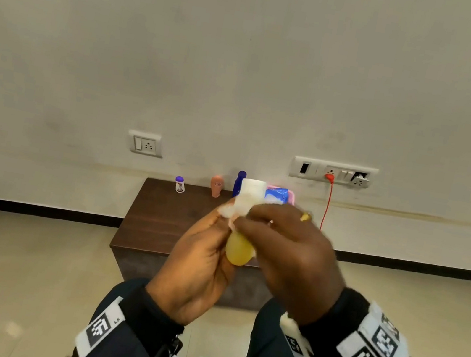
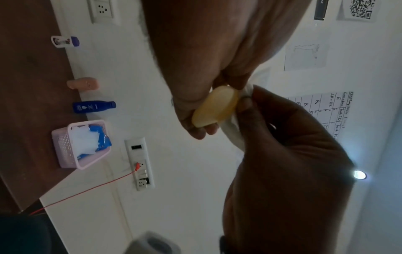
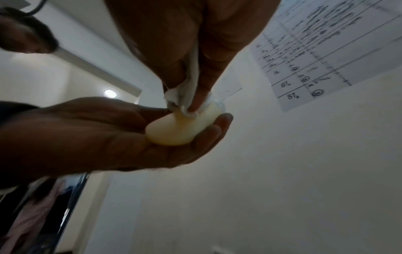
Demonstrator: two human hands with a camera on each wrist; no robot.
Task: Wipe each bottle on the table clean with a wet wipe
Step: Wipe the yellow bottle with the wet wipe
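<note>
My left hand [image 1: 203, 254] grips a yellow bottle [image 1: 238, 250] with a white cap [image 1: 253, 187], held up in front of the table. My right hand [image 1: 284, 249] pinches a white wet wipe [image 1: 237, 208] and presses it against the bottle's upper part. The left wrist view shows the bottle's yellow base [image 2: 215, 107] between both hands, the wipe [image 2: 233, 134] hanging beside it. In the right wrist view a finger pushes the wipe [image 3: 185, 96] onto the bottle [image 3: 180, 128]. On the table [image 1: 158, 221] stand a small purple-capped bottle [image 1: 179, 184], a peach bottle [image 1: 216, 185] and a dark blue bottle [image 1: 239, 182].
A pink basket [image 2: 65, 146] with a blue wipe pack [image 2: 101, 139] sits at the table's back right. A red cable [image 1: 326, 206] runs from the wall socket [image 1: 333, 172] down beside the table. Tiled floor surrounds the low brown table.
</note>
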